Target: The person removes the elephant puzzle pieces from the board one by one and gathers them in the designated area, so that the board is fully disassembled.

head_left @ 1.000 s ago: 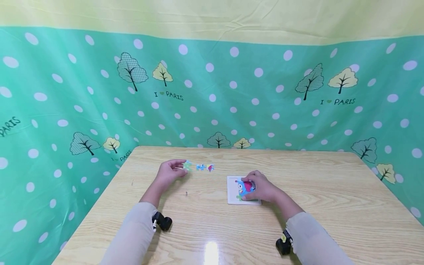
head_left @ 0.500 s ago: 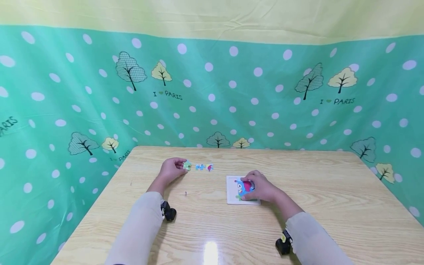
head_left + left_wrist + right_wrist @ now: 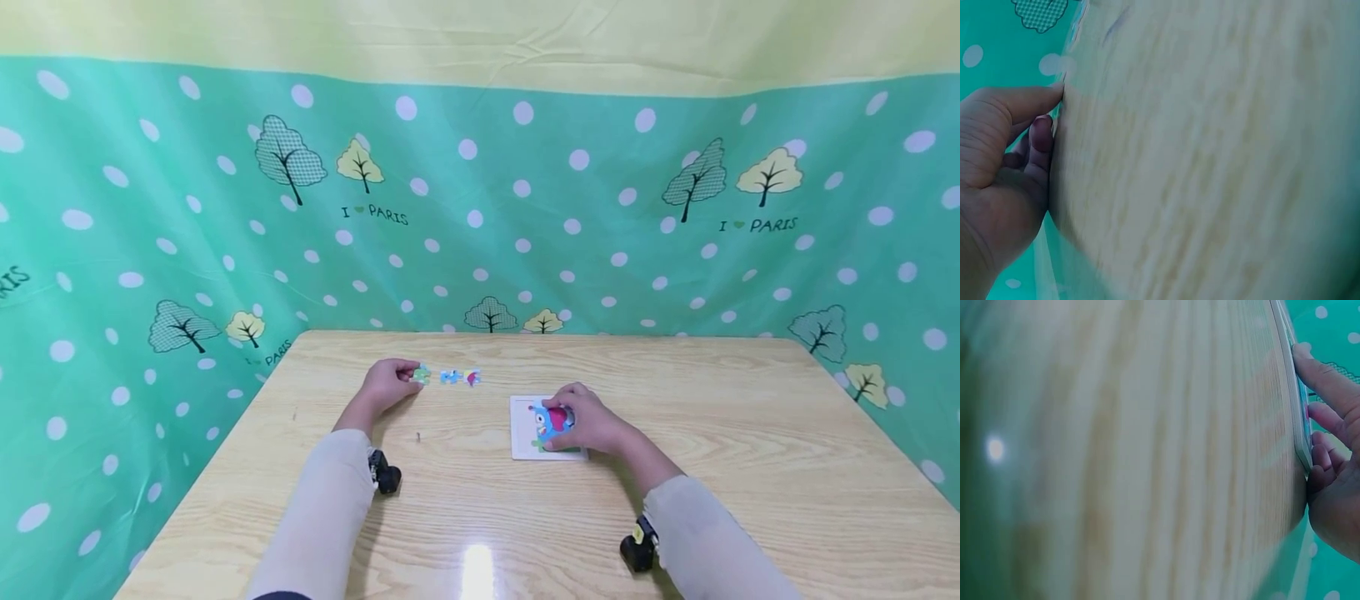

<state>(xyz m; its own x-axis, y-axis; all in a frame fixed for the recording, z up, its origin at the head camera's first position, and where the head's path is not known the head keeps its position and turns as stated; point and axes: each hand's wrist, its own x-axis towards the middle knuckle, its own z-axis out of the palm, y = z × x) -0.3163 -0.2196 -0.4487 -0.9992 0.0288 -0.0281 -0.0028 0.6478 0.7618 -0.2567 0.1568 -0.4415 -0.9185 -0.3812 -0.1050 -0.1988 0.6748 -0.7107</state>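
Note:
At the far left of the head view, my left hand [image 3: 384, 386] pinches a green puzzle piece [image 3: 422, 375] at its left side. The left wrist view has this hand [image 3: 1004, 169] low at the tabletop, its piece not discernible. Right of it lie a blue piece [image 3: 449, 377] and a yellow-and-red one [image 3: 472, 377]. My right hand [image 3: 596, 423] rests on the white puzzle board [image 3: 522, 433], thumb and fingertips spread over a blue creature picture [image 3: 553, 421]. In the right wrist view, this hand's [image 3: 1335, 462] thumb and fingers touch the board [image 3: 1297, 406].
A wooden table [image 3: 465, 492] carries everything, with a small dark mark [image 3: 418, 437] left of the board. Behind the far edge hangs a green dotted curtain [image 3: 450, 200]. Black wrist cameras sit below both hands.
My left hand has shifted slightly at the green piece, which looks turned and shows more of itself. My right hand stays on the board. The head view has moved slightly.

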